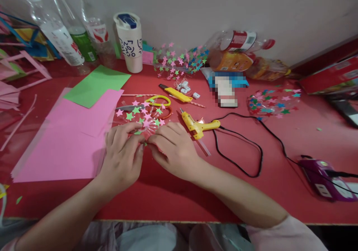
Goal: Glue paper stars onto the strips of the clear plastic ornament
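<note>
My left hand [123,154] and my right hand [177,150] meet over the table, thumbs and fingers of both pinched together. A small green piece [145,144] shows between their fingertips; its shape is too small to tell. Just beyond the fingers lies a clear plastic piece [146,124] covered with pink and green stars, its near edge partly hidden by my hands. Behind it are scissors [159,101] with yellow and orange handles. A yellow glue gun [199,125] with a clear glue stick lies right of my right hand.
Pink paper [64,143] and a green sheet [97,85] lie at left. A yellow utility knife [179,94] lies beyond the scissors. Bottles [61,42] and a white tumbler [131,49] stand at the back. The glue gun's black cord [261,154] loops toward a purple power strip [321,180].
</note>
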`<state>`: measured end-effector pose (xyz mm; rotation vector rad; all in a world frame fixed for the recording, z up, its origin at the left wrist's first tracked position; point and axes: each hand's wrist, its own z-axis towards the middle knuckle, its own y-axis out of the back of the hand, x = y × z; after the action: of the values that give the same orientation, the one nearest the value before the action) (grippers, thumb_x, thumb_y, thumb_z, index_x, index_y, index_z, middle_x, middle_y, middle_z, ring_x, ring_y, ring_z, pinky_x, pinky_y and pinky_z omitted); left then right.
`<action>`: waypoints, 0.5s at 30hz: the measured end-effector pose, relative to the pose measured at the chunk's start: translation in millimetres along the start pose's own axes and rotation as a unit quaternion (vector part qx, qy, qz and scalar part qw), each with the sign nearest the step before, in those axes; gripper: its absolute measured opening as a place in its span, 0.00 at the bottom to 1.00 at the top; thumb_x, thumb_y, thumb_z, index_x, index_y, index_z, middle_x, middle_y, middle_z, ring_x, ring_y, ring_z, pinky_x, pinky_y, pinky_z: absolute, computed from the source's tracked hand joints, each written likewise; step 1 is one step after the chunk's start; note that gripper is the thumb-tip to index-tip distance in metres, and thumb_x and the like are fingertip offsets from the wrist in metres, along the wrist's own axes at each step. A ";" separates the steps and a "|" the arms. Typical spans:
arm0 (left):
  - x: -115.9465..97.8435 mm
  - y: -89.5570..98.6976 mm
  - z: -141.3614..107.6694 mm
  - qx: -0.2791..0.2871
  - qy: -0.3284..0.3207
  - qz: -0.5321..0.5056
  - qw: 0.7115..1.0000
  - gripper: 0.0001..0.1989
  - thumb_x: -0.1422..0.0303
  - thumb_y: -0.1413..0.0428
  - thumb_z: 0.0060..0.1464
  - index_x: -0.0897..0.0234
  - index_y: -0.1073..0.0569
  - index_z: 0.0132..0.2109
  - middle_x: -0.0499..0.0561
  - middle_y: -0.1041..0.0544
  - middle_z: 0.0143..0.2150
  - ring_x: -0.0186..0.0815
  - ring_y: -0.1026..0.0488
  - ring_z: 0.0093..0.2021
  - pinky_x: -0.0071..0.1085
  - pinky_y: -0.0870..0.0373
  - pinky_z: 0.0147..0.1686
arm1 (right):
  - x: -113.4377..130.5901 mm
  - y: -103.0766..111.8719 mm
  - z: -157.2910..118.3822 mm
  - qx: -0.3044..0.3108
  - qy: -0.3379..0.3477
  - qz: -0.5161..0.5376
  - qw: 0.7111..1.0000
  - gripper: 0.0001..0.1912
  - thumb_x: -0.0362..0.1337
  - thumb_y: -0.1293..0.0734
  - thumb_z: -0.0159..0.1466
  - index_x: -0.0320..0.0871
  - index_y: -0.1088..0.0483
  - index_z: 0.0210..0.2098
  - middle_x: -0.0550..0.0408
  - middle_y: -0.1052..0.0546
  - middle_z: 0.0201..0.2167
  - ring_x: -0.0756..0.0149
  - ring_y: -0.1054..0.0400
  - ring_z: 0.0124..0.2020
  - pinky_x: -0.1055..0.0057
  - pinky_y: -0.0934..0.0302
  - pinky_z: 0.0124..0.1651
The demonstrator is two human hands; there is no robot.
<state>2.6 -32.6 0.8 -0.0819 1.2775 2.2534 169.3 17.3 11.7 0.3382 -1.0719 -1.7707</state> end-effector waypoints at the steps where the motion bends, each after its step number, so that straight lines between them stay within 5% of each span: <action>1: -0.4 0.1 -0.1 -0.002 0.000 0.005 1.000 0.07 0.74 0.51 0.54 0.66 0.31 0.40 0.60 0.31 0.49 0.45 0.33 0.48 0.43 0.37 0.45 | 0.0 -0.1 0.0 0.000 0.001 0.001 1.000 0.10 0.30 0.42 0.64 0.39 0.31 0.31 0.54 0.29 0.29 0.69 0.43 0.30 0.69 0.48 0.35; 15: 3.4 -3.8 -1.9 -0.015 0.024 0.022 0.999 0.04 0.70 0.49 0.55 0.61 0.31 0.39 0.58 0.33 0.53 0.47 0.36 0.51 0.48 0.39 0.49 | 2.0 2.1 -1.0 0.009 -0.010 -0.007 1.000 0.08 0.31 0.41 0.64 0.40 0.30 0.35 0.54 0.28 0.30 0.67 0.42 0.32 0.67 0.48 0.36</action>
<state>1.2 -31.1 -4.2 -0.1216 1.2815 2.3213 170.3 14.9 13.3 0.3400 -1.1020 -1.7821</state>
